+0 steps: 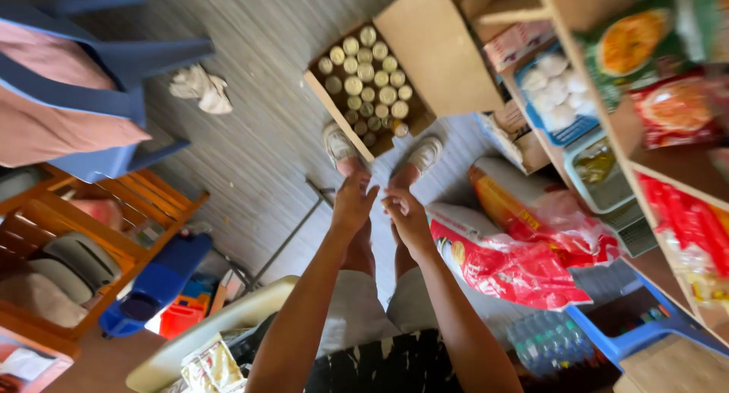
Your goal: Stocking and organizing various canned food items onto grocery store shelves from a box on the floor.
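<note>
Two hands [353,203], one can box [334,108]

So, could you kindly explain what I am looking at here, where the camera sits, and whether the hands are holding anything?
The camera is worn on a person's head and looks straight down, so you see their own arms, legs and shoes. The left hand and right hand are raised close together in front of them; whether they grip anything is unclear. On the wooden floor by the feet stands an open cardboard box of tins. A red and white sack lies to the right, below stocked shelves. A crumpled cloth lies further left.
</note>
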